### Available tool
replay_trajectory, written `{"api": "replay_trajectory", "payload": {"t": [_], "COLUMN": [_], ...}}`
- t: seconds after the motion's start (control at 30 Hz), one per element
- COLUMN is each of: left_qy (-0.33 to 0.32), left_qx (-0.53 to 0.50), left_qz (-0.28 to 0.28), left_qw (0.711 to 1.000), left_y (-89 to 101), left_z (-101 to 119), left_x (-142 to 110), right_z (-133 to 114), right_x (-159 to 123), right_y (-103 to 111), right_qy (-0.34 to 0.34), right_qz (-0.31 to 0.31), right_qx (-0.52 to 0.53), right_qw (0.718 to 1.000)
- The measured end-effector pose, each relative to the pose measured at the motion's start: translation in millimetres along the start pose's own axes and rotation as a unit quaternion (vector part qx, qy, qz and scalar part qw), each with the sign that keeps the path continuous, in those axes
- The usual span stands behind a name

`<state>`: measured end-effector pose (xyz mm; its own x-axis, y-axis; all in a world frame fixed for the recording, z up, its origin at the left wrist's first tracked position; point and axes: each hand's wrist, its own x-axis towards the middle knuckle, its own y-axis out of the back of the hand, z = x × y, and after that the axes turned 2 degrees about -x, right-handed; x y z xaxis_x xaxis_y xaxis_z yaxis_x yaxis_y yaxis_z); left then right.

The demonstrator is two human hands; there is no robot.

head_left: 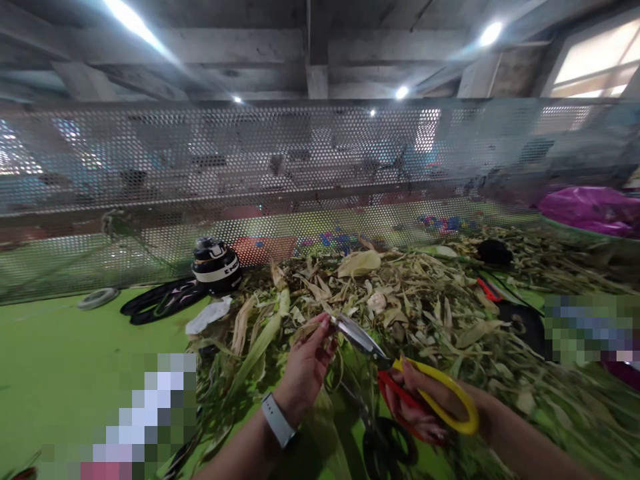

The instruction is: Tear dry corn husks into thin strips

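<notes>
My left hand, a pale watch strap on its wrist, pinches a thin strip of dry corn husk between thumb and fingers. Right at those fingertips are the blade tips of the scissors, which have one yellow and one red handle loop. My right hand grips them by the loops, fingers closed; the blades look nearly together. Below, on the green surface, lies a second pair of scissors with black handles. A heap of dry corn husks spreads in front of and around both hands.
A perforated metal panel stands behind the husks. At the left are a black rounded container with a white band, a black strap and a roll of tape. A purple plastic bag is at the right.
</notes>
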<state>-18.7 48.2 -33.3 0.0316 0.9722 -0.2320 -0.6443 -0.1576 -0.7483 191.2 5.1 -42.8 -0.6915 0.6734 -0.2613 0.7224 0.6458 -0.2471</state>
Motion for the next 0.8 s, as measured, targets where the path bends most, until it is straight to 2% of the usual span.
{"api": "replay_trajectory", "payload": {"t": [0.37,0.8], "left_qy": [-0.004,0.002], "left_qx": [0.000,-0.004], "left_qz": [-0.006,-0.005], "left_qw": [1.000,1.000], "left_y": [4.3,2.7], "left_z": [-3.5,-3.5], "left_x": [2.2,1.9], "right_z": [-4.2,-9.5], "right_x": [-0.1,-0.6], "right_y": [-4.6,-7.7], "right_qy": [-0.006,-0.030], "right_qz": [-0.028,-0.012], "right_qx": [0.040,0.039], "right_qw": [0.999,0.999]}}
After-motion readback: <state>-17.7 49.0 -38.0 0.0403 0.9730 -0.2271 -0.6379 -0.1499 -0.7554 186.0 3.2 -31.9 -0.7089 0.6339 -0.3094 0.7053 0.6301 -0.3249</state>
